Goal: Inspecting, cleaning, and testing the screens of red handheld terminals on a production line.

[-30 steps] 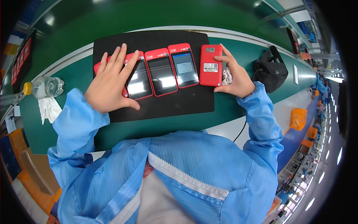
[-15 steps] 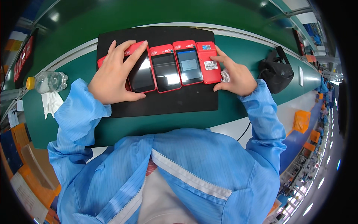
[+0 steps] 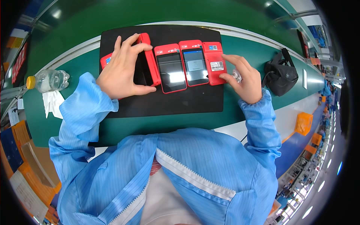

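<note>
A row of red handheld payment terminals lies on a black mat [image 3: 187, 103]. My left hand [image 3: 119, 71] grips one red terminal [image 3: 150, 63] by its sides, its right edge tipped up and its dark screen partly covered. Left of it, part of another red terminal [image 3: 106, 60] shows beneath the hand. Two terminals lie screen up: one with a dark screen [image 3: 170, 69], the other with a lit screen [image 3: 195, 65]. At the row's right end, a terminal [image 3: 215, 75] lies back up. Beside its edge, my right hand [image 3: 245, 78] has crumpled clear wrap [image 3: 237, 75] in its curled fingers, thumb and index apart.
On the green table [image 3: 123, 129], a clear bottle with a yellow cap [image 3: 50, 80] lies at the left beside white tissue [image 3: 52, 103]. A black bag [image 3: 280, 73] sits to the right. An orange bin [image 3: 303, 123] is farther right, and cardboard [image 3: 39, 163] at lower left.
The terminal under my left hand has tipped up on its side and slightly apart from its neighbour. My right hand's thumb has shifted up to the back-up terminal's edge.
</note>
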A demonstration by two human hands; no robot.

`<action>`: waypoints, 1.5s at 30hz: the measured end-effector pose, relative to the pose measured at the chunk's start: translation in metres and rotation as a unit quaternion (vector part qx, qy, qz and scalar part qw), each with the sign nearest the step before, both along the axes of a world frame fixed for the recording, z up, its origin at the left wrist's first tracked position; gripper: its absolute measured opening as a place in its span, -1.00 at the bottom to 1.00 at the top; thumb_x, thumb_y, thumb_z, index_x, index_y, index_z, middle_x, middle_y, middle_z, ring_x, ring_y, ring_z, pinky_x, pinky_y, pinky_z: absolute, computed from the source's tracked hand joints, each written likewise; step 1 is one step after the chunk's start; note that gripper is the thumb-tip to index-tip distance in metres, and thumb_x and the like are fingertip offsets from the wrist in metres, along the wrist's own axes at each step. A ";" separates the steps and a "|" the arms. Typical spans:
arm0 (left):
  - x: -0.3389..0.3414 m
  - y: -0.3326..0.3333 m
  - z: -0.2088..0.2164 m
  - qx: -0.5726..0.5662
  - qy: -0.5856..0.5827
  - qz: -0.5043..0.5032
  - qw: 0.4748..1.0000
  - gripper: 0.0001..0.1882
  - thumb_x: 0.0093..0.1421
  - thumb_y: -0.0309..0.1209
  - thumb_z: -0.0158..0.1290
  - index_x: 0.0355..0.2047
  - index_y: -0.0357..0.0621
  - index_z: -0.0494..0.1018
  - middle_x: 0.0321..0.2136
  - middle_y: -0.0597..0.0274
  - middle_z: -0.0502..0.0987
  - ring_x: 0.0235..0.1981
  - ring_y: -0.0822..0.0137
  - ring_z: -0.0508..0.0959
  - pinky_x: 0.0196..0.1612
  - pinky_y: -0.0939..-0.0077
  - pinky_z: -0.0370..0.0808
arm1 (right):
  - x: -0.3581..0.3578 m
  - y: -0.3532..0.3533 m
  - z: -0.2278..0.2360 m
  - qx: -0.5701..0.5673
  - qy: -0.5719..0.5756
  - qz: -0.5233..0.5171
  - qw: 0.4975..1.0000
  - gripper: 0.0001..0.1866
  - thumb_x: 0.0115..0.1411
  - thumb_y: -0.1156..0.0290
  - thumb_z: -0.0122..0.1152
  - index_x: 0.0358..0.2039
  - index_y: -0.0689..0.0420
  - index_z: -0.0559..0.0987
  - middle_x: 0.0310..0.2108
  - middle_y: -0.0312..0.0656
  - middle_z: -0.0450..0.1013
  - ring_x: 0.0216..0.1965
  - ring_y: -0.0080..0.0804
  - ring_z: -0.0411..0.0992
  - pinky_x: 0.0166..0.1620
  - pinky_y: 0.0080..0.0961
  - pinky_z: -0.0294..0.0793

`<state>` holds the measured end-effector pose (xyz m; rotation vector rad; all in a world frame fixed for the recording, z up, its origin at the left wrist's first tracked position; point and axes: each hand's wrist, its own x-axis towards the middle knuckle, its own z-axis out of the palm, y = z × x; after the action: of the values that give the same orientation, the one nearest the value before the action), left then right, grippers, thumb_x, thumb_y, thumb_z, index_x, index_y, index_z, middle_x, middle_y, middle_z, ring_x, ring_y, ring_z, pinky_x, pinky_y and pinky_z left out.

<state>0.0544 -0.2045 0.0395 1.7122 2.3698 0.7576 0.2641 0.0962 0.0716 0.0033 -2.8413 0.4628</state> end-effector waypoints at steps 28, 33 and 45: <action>0.016 0.005 0.035 -0.079 0.062 -0.057 0.993 0.22 -0.27 -0.40 0.40 0.42 -0.13 -0.02 0.31 -0.06 0.14 0.29 -0.11 0.23 0.40 -0.14 0.06 | 0.016 -0.028 -0.038 0.075 -0.055 -0.111 0.990 0.00 -0.08 0.02 0.53 0.30 0.20 0.29 0.10 -0.07 0.37 -0.22 -0.19 0.59 -0.27 -0.40 0.64; 0.024 0.004 0.017 -0.095 0.086 -0.011 0.992 0.26 -0.25 -0.34 0.45 0.43 -0.08 -0.05 0.34 -0.12 0.08 0.31 -0.13 0.21 0.41 -0.11 0.04 | 0.022 -0.037 -0.026 -0.228 -0.023 -0.202 0.952 -0.42 0.24 0.39 0.15 0.28 0.16 0.36 -0.02 0.01 0.53 -0.12 -0.22 0.58 -0.05 -0.48 0.53; -0.017 -0.064 0.013 0.021 -0.068 0.024 0.997 0.54 -0.49 0.04 0.49 0.45 -0.13 -0.16 0.42 -0.13 -0.03 0.44 -0.13 -0.02 0.42 -0.13 -0.07 | 0.033 -0.017 -0.063 -0.528 -0.034 -0.257 0.809 -0.53 0.44 0.35 -0.08 0.31 0.22 0.34 -0.14 -0.35 0.52 -0.34 -0.75 0.33 -0.29 -0.77 0.33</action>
<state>0.0375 -0.2689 0.0523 1.5690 2.3275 0.9070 0.2971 0.0792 0.0086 -0.9538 -2.0864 1.7943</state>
